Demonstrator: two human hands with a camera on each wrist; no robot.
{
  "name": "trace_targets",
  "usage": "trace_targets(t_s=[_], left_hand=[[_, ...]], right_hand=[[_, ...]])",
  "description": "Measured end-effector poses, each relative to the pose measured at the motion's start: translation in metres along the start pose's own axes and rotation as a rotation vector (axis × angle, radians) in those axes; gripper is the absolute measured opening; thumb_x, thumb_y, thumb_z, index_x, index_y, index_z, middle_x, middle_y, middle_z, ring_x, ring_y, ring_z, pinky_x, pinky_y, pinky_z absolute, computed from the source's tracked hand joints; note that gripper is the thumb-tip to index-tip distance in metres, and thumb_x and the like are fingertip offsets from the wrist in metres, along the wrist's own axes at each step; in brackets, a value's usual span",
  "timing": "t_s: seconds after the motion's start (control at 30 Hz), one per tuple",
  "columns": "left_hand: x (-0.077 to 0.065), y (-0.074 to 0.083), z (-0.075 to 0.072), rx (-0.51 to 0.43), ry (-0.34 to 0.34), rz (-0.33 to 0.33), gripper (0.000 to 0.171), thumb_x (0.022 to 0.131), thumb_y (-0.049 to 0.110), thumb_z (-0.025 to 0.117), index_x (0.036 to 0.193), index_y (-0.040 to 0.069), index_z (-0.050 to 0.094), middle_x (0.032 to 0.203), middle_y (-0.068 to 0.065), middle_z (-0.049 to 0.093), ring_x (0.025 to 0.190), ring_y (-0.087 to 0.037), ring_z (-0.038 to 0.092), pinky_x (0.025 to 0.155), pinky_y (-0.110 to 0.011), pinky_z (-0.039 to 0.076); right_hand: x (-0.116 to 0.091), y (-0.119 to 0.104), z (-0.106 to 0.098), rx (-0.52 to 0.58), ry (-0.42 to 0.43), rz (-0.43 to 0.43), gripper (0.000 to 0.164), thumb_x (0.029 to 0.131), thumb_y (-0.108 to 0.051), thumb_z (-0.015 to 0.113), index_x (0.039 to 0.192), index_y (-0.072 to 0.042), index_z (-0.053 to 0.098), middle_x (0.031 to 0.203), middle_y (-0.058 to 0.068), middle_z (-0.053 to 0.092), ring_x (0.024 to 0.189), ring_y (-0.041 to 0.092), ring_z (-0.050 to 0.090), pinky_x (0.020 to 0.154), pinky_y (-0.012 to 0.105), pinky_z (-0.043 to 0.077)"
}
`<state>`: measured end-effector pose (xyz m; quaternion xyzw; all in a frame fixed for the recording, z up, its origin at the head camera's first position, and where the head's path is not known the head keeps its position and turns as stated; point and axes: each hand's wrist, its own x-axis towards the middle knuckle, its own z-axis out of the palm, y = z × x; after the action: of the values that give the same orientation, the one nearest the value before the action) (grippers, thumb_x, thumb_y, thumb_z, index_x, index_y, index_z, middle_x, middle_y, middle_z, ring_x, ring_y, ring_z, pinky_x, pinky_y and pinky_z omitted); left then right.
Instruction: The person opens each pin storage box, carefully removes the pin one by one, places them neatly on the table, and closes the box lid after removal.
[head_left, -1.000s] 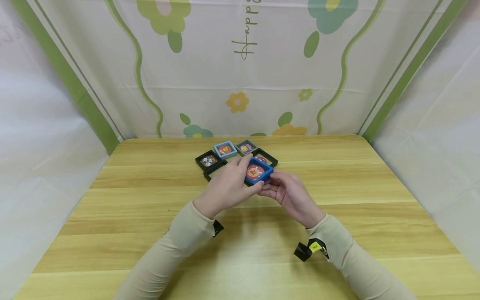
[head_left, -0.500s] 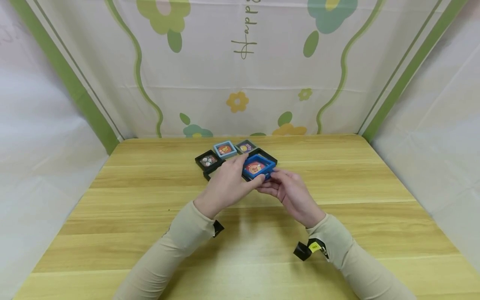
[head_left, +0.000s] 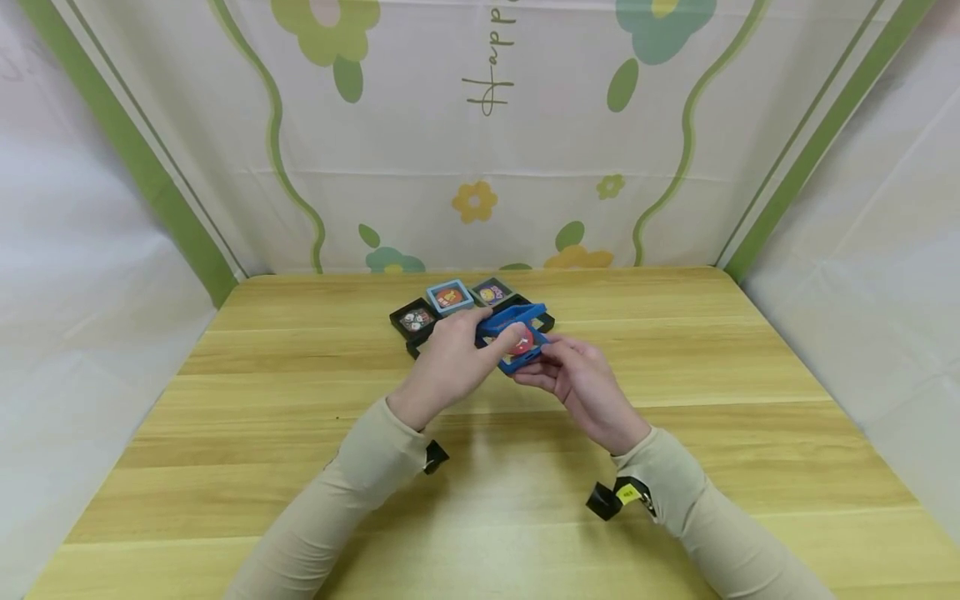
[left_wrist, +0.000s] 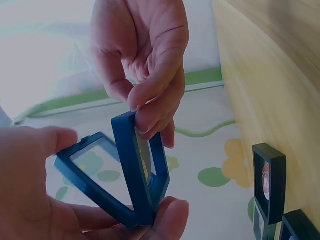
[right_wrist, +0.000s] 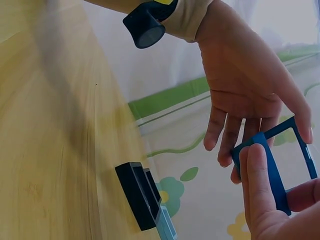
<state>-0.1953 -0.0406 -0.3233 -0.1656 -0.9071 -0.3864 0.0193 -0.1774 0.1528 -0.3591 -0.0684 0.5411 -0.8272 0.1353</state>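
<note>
A blue hinged display case [head_left: 517, 364] stands open just above the other frames in the head view, its two halves spread in a V. A round red and gold piece [head_left: 522, 341] sits behind clear film in one half. My left hand [head_left: 453, 358] holds the other half, its thumb at the free edge and its fingers by the hinge, as the left wrist view shows. The right hand [head_left: 588, 392] pinches the half with the round piece at its upper corner. The left wrist view shows the thin blue rims [left_wrist: 127, 165] edge-on.
Beneath and behind lie a black frame [head_left: 411, 317], a light blue frame [head_left: 450, 296], a grey frame [head_left: 492, 292] and another black frame [head_left: 548, 322]. The wooden table [head_left: 480, 500] reaches a flower-printed curtain [head_left: 480, 150] at the back.
The blue display case has gone from closed to open. My left thumb has swung its lid half up and away, while the right hand keeps its hold almost still.
</note>
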Motion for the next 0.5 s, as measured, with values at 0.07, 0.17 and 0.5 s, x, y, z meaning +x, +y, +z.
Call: trace_targets(t_s=[0.07, 0.17, 0.5], left_hand=[[0.001, -0.002, 0.000, -0.039, 0.011, -0.002, 0.077, 0.092, 0.071, 0.045, 0.130, 0.006, 0.061, 0.106, -0.004, 0.064, 0.080, -0.016, 0.058, 0.067, -0.031, 0.050], [0.002, -0.005, -0.002, -0.105, 0.003, -0.031, 0.075, 0.091, 0.075, 0.040, 0.116, 0.009, 0.067, 0.086, -0.007, 0.063, 0.065, -0.019, 0.054, 0.057, -0.032, 0.044], [0.013, -0.013, -0.006, -0.464, -0.119, -0.162, 0.084, 0.095, 0.071, 0.034, 0.135, 0.000, 0.055, 0.112, -0.012, 0.063, 0.076, -0.026, 0.067, 0.064, -0.039, 0.057]], right_hand=[[-0.001, 0.000, 0.001, 0.003, 0.003, 0.002, 0.035, 0.105, -0.007, 0.038, 0.131, 0.015, 0.047, 0.123, 0.031, 0.057, 0.093, 0.026, 0.069, 0.090, 0.041, 0.050], [-0.002, 0.000, 0.003, 0.005, 0.009, 0.007, 0.035, 0.105, -0.006, 0.038, 0.131, 0.016, 0.047, 0.122, 0.031, 0.058, 0.094, 0.027, 0.069, 0.089, 0.041, 0.050], [-0.001, 0.004, 0.005, -0.022, 0.001, 0.034, 0.035, 0.104, -0.004, 0.035, 0.130, 0.016, 0.046, 0.123, 0.033, 0.056, 0.098, 0.032, 0.068, 0.091, 0.043, 0.050]])
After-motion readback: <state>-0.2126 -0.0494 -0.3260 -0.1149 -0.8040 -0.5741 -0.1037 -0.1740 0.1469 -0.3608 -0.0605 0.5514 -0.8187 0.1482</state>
